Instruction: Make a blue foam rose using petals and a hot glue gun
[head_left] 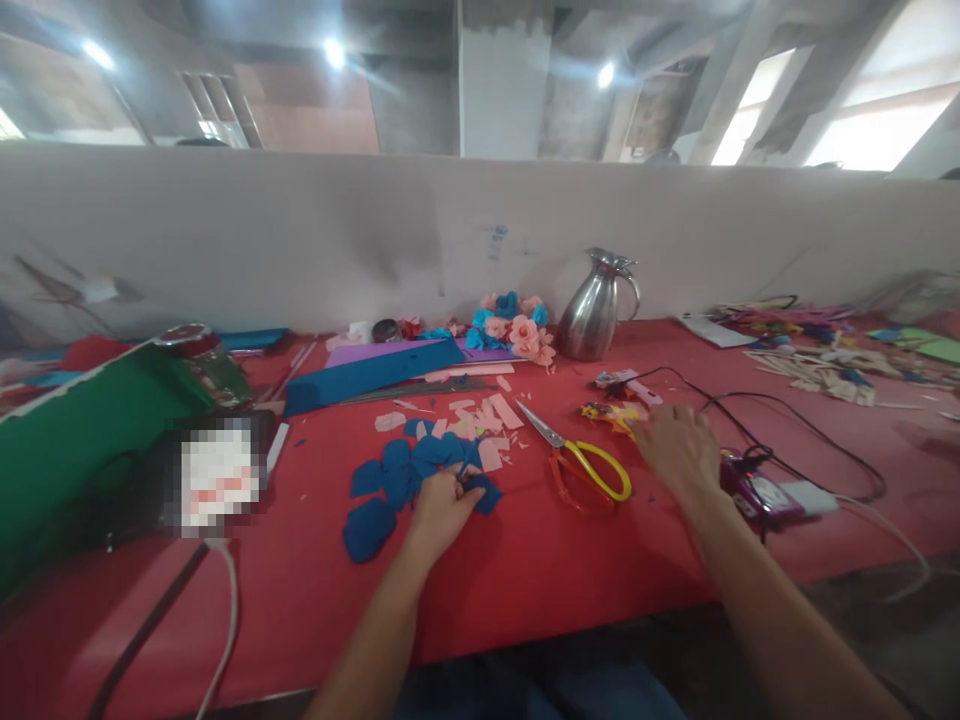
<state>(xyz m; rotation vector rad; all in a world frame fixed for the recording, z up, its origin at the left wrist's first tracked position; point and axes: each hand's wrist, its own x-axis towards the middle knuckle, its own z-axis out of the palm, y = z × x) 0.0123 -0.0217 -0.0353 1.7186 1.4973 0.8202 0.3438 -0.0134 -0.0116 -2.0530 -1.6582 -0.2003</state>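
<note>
My left hand (442, 505) is closed, thumb against fingers, on a blue paper piece (486, 494) low over the table. Just left of it lie several cut blue paper petals (396, 470), some overlapping. My right hand (681, 447) reaches out over the table with its fingers extended, beside a small yellow and orange wrapper-like item (611, 415). Whether the fingertips touch that item I cannot tell. Between my hands rest scissors (574, 455) with one yellow and one red handle, blades pointing away to the left.
Pink paper scraps (491, 425) lie behind the petals. A blue paper strip (375, 375), paper flowers (517, 328) and a steel jug (592, 310) stand toward the wall. A purple device (761, 495) with cables is at right, green paper (82, 450) at left.
</note>
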